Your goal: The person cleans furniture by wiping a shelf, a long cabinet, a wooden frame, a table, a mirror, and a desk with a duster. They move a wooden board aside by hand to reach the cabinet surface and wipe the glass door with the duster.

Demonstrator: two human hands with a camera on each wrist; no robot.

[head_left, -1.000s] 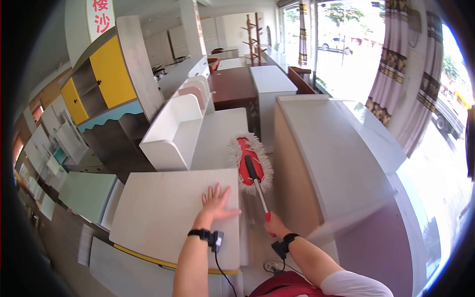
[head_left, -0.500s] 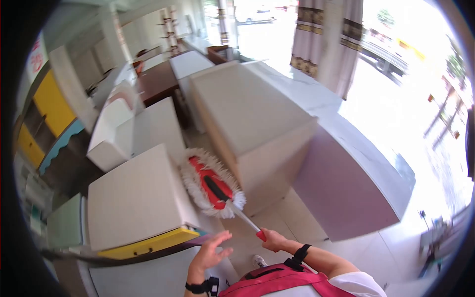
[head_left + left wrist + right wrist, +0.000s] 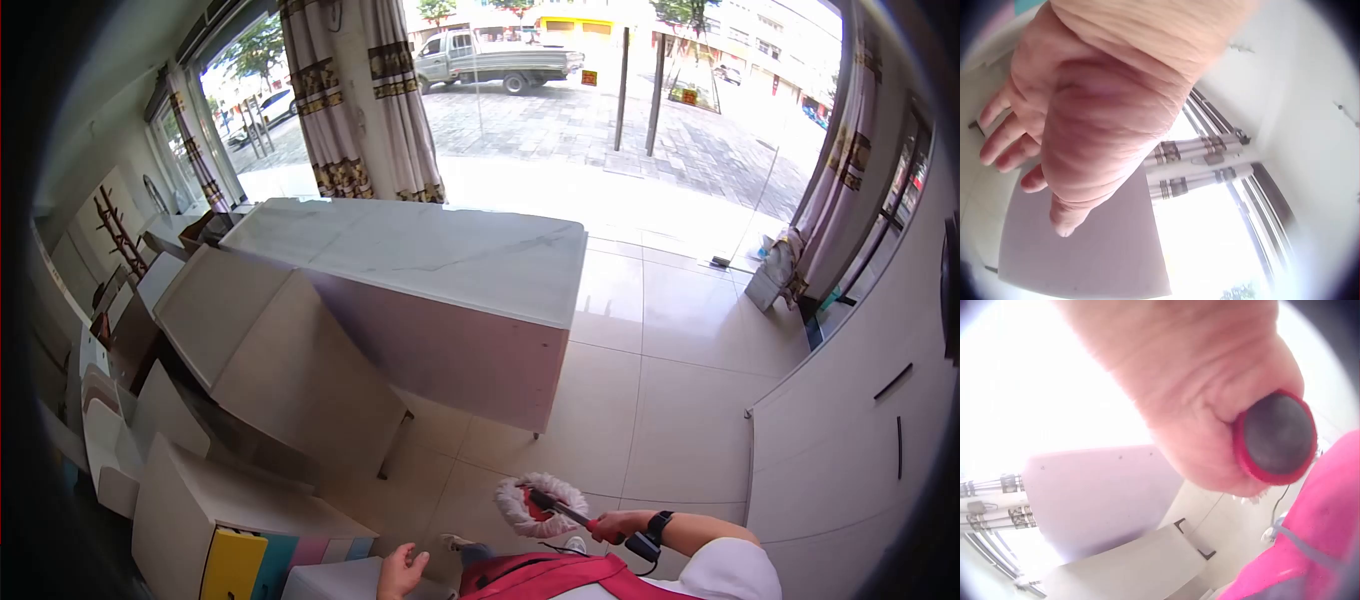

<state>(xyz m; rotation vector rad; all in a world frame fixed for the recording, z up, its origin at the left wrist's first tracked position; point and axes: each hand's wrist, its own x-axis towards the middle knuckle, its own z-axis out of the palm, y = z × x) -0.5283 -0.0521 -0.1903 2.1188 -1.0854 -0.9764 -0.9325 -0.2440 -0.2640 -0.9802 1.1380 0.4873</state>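
My right hand (image 3: 618, 525) grips the red handle of a duster (image 3: 541, 504) whose white fringed head hangs over the floor, left of the hand. In the right wrist view the round dark handle end (image 3: 1279, 434) pokes out of the fist of the right hand (image 3: 1210, 406). My left hand (image 3: 402, 571) is low in the head view, beside a cabinet with coloured drawers (image 3: 234, 565), holding nothing. Its fingers hang loosely bent in the left wrist view, where the left hand (image 3: 1085, 119) shows against a pale purple panel (image 3: 1085, 244).
A marble-topped counter (image 3: 420, 245) crosses the middle, with a beige cabinet (image 3: 300, 370) at its left. White shelving (image 3: 110, 450) stands far left. A white panel with dark handles (image 3: 850, 430) is at right. Curtains (image 3: 400, 110) hang by the glass; tiled floor (image 3: 690, 400) lies between.
The view has swung right toward the windows. My left hand has come off the pale cabinet top and dropped low. The duster has moved away from between the furniture, still in my right hand.
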